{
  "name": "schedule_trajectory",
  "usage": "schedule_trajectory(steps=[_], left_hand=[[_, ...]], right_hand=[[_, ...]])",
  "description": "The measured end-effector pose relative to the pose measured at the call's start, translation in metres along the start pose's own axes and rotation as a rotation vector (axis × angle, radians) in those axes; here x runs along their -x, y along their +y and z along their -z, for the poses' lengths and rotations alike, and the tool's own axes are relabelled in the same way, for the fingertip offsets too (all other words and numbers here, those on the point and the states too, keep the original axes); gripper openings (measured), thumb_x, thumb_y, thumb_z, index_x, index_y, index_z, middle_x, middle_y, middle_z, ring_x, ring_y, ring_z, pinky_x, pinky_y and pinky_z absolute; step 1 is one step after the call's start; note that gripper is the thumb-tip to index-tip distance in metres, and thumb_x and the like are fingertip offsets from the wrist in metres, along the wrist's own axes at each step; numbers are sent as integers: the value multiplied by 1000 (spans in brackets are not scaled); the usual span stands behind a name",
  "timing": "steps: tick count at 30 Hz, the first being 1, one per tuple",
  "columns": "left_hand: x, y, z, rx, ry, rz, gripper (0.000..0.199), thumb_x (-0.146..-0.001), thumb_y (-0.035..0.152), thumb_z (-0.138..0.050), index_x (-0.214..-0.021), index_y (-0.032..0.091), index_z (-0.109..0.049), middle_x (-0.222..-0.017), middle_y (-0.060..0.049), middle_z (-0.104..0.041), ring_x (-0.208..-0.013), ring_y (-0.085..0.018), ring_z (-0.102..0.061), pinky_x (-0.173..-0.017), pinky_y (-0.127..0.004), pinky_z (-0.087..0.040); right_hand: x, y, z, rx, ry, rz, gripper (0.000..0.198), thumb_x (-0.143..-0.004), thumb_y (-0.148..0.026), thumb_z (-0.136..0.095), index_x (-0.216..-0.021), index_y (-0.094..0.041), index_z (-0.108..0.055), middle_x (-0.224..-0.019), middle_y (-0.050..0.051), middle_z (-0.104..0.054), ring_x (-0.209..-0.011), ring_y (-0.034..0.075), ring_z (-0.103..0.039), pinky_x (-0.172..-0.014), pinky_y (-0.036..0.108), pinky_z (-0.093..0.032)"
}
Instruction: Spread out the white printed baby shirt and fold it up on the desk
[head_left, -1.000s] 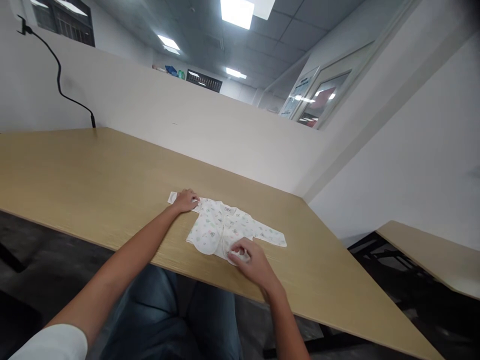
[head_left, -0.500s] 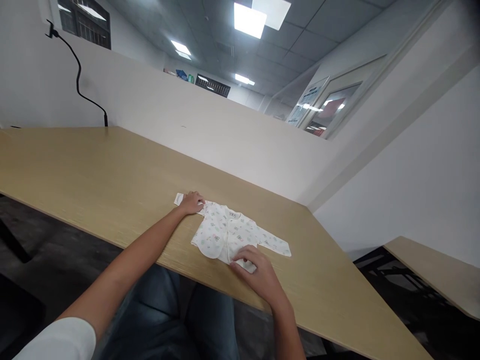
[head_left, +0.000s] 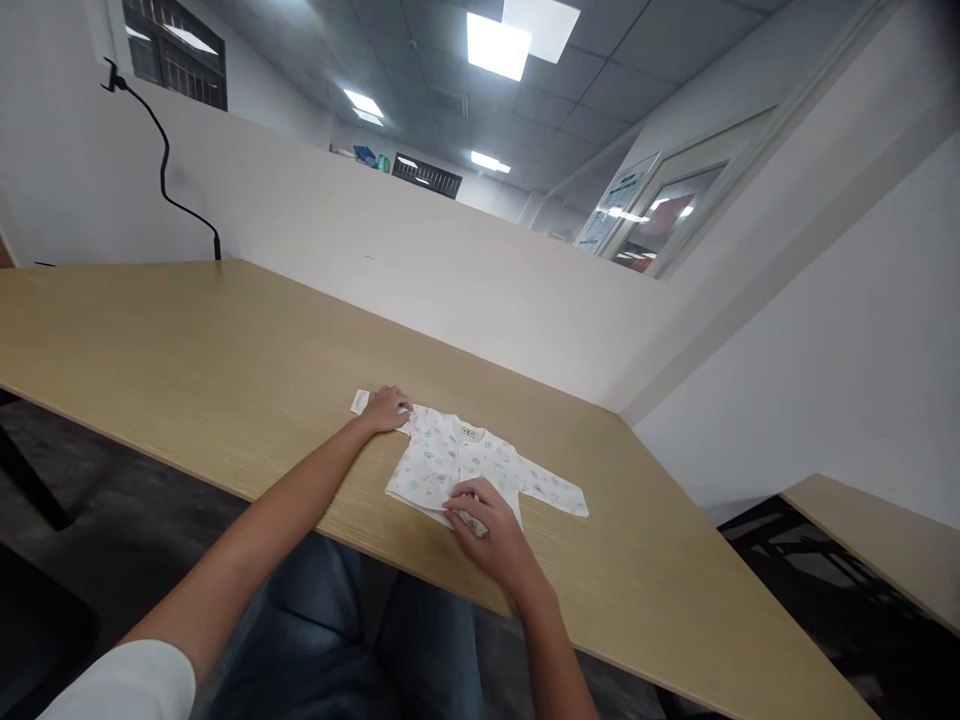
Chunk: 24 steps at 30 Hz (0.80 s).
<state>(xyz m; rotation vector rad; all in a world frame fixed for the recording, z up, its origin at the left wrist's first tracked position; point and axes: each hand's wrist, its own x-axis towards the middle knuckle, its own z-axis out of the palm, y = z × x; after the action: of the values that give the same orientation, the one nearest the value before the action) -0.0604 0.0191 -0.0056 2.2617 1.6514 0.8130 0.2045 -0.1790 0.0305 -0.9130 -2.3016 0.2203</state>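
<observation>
right hand (head_left: 491,530) has its fingers (head_left: 466,497) curled and pinched on the shirt's (head_left: 457,462) near hem, which looks partly lifted. left hand (head_left: 384,408) lies flat, fingers together, pinning the left sleeve (head_left: 361,401). the shirt lies spread near the front edge of the table (head_left: 187,350), right sleeve out flat. my guess at the risk: thin fabric slips from that pinch or bunches, or the pinned sleeve drags and the fold comes out crooked.

single head view, looking forward-down across table (head_left: 225,360), moderately near.
</observation>
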Motion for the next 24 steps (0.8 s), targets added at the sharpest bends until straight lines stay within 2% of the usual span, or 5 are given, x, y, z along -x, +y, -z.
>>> schedule_trajectory(steps=[8,13,16,20,24], left_hand=[[4,4,5,-28,-18,-22,26,-86,33,-58,-101,25,-78,-118,-8,-67,-119,-29,-55,-104,-46,-41],[9,12,9,-142,-101,-47,45,-93,42,-49,-129,25,-69,-137,-12,-58,-131,-33,-48,-108,-52,-39],[10,13,7,-230,-224,-46,58,-98,50,-37,-146,23,-55,-158,-15,-43,-146,-36,-36,-115,-57,-31],[7,8,4,-249,-367,-3,69,-100,57,-27,-160,24,-35,-171,-11,-19,-158,-36,-11,-124,-57,-14],[7,7,9,-219,-353,10,74,-98,67,-26,-159,27,-37,-171,-9,-17,-158,-38,-6,-124,-60,-9]], right_hand=[[3,14,39,-75,-162,-137,17,-95,-35,-63,-97,-26,-77,-105,7,-74,-103,23,-67,-96,40,-53],[3,83,55,125,11,-540,50,-98,-52,-50,-132,-20,-67,-142,14,-62,-134,30,-55,-117,48,-39],[18,129,53,228,-176,-771,72,-97,-56,-44,-153,-11,-46,-163,18,-36,-153,33,-30,-126,50,-24],[40,169,54,271,-294,-838,76,-101,-57,-30,-162,-12,-27,-171,11,-15,-159,26,-9,-129,48,-10],[46,182,65,338,-185,-859,69,-101,-50,-34,-157,-10,-39,-167,15,-28,-157,27,-20,-128,48,-16]])
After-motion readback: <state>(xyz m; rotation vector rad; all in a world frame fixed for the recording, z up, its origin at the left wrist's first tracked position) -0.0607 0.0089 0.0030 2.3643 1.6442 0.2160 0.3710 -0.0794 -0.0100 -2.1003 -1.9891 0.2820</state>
